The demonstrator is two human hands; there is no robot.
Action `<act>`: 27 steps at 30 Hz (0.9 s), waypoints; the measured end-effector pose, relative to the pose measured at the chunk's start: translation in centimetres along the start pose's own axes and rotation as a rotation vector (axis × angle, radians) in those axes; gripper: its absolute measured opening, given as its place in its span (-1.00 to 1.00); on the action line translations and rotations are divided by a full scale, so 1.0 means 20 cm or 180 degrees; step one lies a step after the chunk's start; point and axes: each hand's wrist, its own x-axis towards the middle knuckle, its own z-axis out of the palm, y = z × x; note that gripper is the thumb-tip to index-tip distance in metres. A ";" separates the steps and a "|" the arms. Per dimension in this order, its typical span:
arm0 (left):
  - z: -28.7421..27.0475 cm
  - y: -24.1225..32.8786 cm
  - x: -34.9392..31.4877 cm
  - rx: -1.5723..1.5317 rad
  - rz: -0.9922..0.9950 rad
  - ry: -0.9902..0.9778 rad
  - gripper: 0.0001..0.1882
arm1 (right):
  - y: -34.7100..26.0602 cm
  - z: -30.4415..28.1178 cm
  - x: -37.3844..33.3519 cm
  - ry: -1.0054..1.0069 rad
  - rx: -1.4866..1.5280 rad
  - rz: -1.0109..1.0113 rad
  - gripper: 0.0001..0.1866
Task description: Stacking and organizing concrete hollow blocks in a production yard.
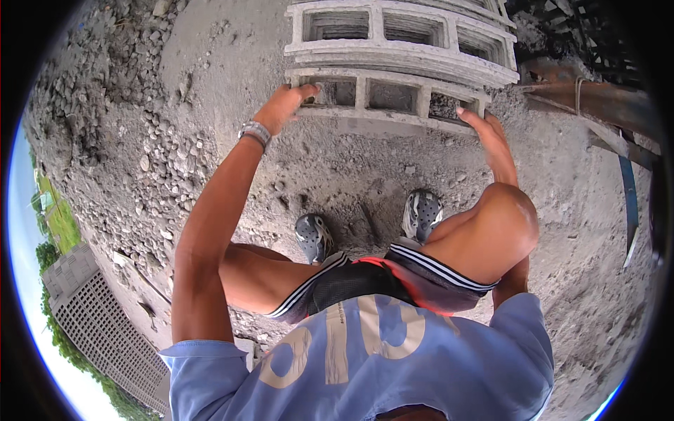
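A grey hollow concrete block (pixel 362 95) with three square openings lies across in front of me, close against the near side of a row of like blocks (pixel 414 52). My left hand (pixel 284 105) grips its left end, the thumb hooked into the left opening. At the opposite end my right hand (pixel 488 130) has its thumb in the right opening and its fingers round the outer edge, partly hidden. Both arms reach forward past my bent knees. My feet, in grey clogs (pixel 314 237), stand on the ground just behind the block.
Loose gravel (pixel 168 161) covers the ground to my left. On the right lie a rusty metal beam (pixel 597 102) and a blue strip (pixel 628 196). A large stack of hollow blocks (pixel 109 319) stands far off at the lower left, before green plants.
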 end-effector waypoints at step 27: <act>0.16 -0.24 -0.13 -0.0125 0.0110 0.0909 -0.21 | 0.20 0.09 0.00 0.1016 -0.0192 0.0001 -0.25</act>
